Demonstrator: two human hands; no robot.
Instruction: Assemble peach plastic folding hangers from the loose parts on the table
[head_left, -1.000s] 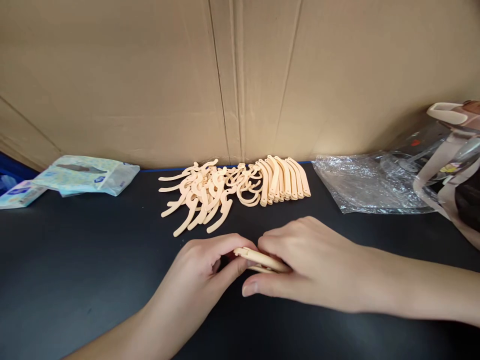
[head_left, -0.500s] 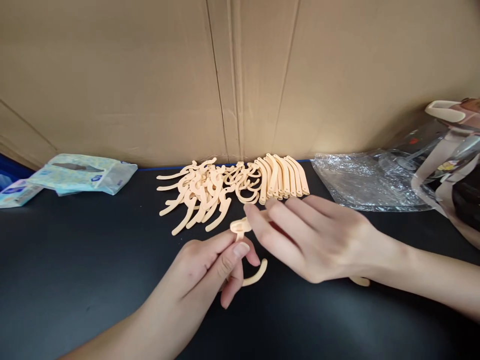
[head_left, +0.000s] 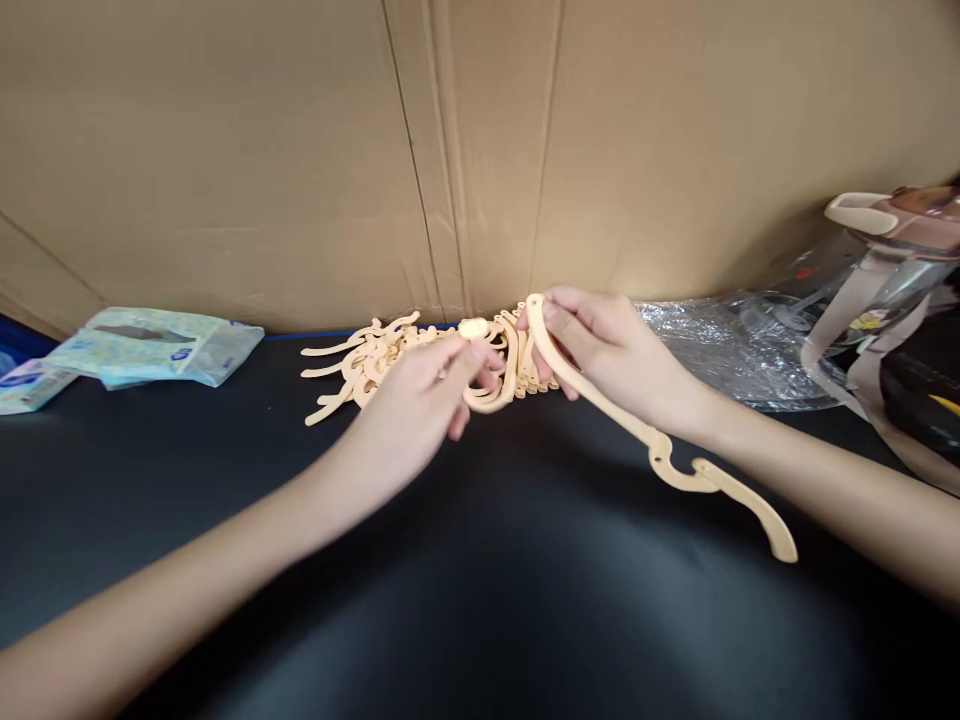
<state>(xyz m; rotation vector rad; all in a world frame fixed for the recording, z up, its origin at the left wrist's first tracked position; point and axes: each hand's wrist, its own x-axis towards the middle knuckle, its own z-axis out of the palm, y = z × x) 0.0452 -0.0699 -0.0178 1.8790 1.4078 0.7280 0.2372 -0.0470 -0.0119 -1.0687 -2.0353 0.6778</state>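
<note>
My left hand is closed on a beige curved hook piece; its rounded top shows above my fingers and its curved end comes out below them. My right hand grips a jointed beige hanger arm near its upper end. This arm slants down to the right, with a curved notch along it and a bent end section hanging free. Behind both hands lies a heap of similar beige pieces, partly hidden by my left hand. Long curved strips in a row are mostly covered by my right hand.
A soft tissue pack lies at the back left on the black table. Clear plastic wrap and a bottle with a brown lid and strap are at the back right. A cardboard wall closes off the back.
Both hands have moved up and toward the piles, and have drawn apart. The jointed arm in my right hand, mostly hidden before, now shows along its length. The view has shifted slightly.
</note>
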